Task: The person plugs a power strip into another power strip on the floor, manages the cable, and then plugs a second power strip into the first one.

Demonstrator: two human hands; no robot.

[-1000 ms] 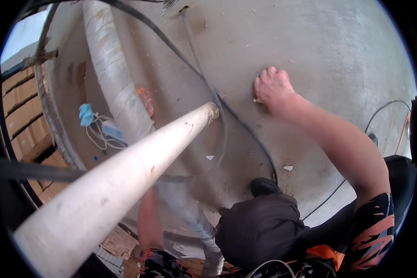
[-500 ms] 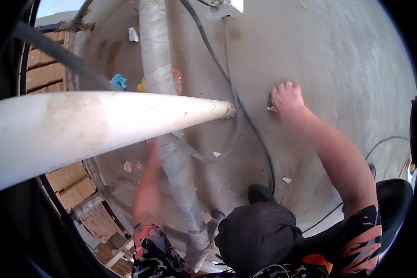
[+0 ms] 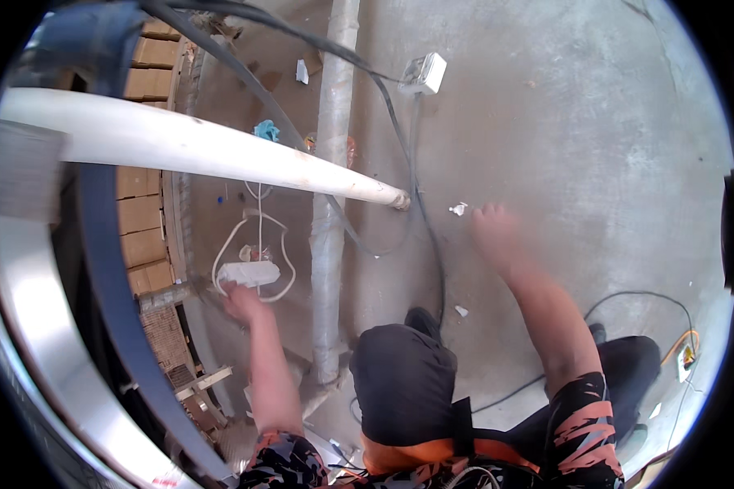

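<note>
In my left hand is one end of a long white power strip. Its white cord hangs in loops around it. My right hand, partly blurred, is low over the grey floor with its fingers curled closed; whatever may be in them is hidden. Just left of that hand lies a torn white scrap. A white pole slants across above my left hand, and a plastic-wrapped pipe stretches between my two arms.
Dark cables cross the floor beside a white electrical box. Crumpled blue plastic lies past the pole. Stacked cardboard boxes and a blue metal beam stand at left. A thin cable curves on the right.
My left hand, earlier mostly hidden behind the pole, now shows with the power strip. The view has shifted. My right hand is now a little farther from the white scrap.
</note>
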